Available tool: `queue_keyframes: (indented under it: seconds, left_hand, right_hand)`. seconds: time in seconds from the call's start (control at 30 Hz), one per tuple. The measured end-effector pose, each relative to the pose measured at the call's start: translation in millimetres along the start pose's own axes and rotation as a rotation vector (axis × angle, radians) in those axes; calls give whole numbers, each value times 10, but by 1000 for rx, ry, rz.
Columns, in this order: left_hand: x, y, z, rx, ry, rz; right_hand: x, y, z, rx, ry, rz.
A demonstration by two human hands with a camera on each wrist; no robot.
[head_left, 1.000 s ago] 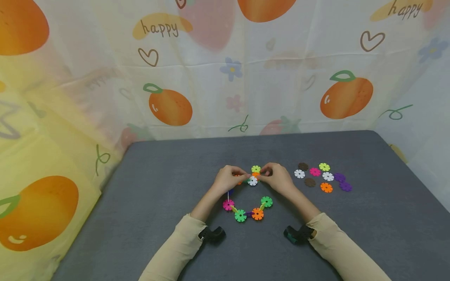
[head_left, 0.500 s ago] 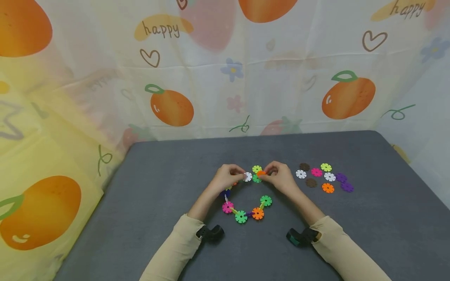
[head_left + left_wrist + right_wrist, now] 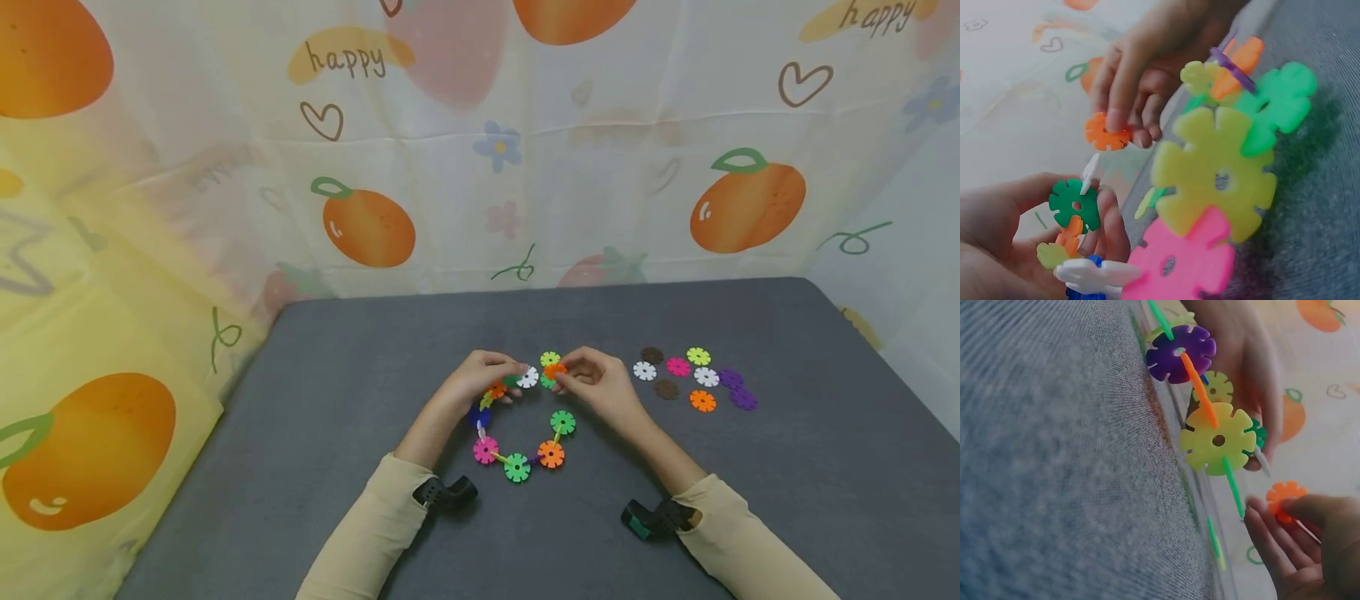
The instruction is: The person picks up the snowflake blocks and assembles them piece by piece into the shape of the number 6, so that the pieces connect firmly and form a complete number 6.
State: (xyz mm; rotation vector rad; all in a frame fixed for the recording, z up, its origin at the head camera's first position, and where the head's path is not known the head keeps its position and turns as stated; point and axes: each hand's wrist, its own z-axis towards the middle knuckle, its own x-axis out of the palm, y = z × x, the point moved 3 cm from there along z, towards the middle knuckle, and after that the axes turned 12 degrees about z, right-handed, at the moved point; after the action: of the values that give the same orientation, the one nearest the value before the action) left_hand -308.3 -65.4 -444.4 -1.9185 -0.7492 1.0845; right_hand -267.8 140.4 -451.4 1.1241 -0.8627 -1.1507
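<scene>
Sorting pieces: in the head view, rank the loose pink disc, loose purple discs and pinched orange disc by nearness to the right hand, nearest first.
1. Pinched orange disc: in the right hand
2. Loose pink disc: hand's right
3. Loose purple discs: farther right

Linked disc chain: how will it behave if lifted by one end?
The chain probably flexes or twists somewhat: its discs are only slotted together. It looks light, the discs being thin. Rolling seems unlikely, with neighbouring discs at differing angles.
</scene>
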Motion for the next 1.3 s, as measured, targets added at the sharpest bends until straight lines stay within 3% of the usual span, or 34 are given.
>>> queue_keyframes:
  seconds: [0.1,0.23,0.67,0.9,1.13,1.3]
  left_hand:
    - [16,9,3,-10,50,-138]
    - [32,14,3,7,75,-201]
    - [72,8,8,-1,64,-157]
    - [103,-5,6,12,30,-137]
    - [94,-52,-14,3,11,-143]
    - [50,-88,-23,-9,21,-190]
  right_hand:
    - [23,12,-15,6,30,14]
    - [51,27,-22,-5,54,14]
    - [81,-8,-27,-48,79,12]
    - [86,15,-27,-70,40,-42]
    - [68,-25,-12,-77,62,98]
    - [49,-21,-3,-37,46,173]
